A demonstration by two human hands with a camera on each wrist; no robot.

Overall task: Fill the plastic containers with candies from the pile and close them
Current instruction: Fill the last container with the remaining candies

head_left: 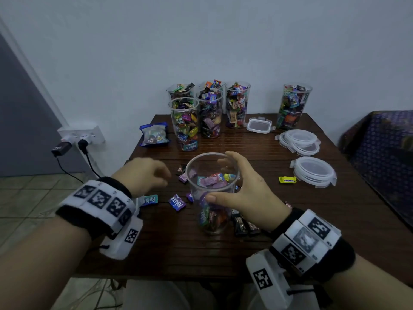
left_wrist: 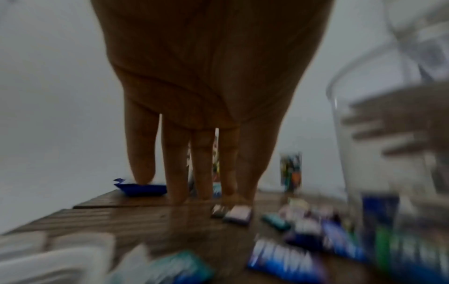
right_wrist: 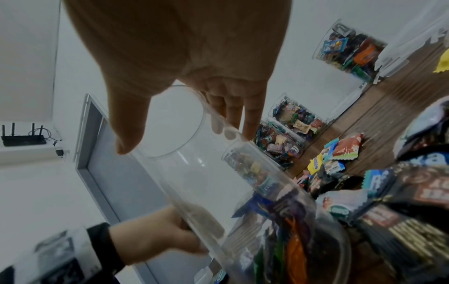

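A tall clear plastic container (head_left: 212, 220) stands in the middle of the dark wooden table (head_left: 178, 253), with candies filling its lower part. My right hand (head_left: 225, 180) grips it near the rim, thumb in front and fingers behind; the right wrist view shows the same grip (right_wrist: 184, 138) on the container (right_wrist: 199, 173). My left hand (head_left: 161, 177) hovers just left of it with nothing in it. Its fingers (left_wrist: 175, 173) point straight down over loose candies (left_wrist: 238, 213). More loose candies (head_left: 177, 202) lie around the container's base, and a yellow one (head_left: 287, 180) lies to the right.
Several candy-filled containers (head_left: 210, 115) without lids stand at the back, one more (head_left: 292, 106) at back right. Round lids (head_left: 299, 140) (head_left: 312, 172) lie on the right, a small rectangular lid (head_left: 260, 125) behind them. A blue candy bag (head_left: 154, 134) sits at back left.
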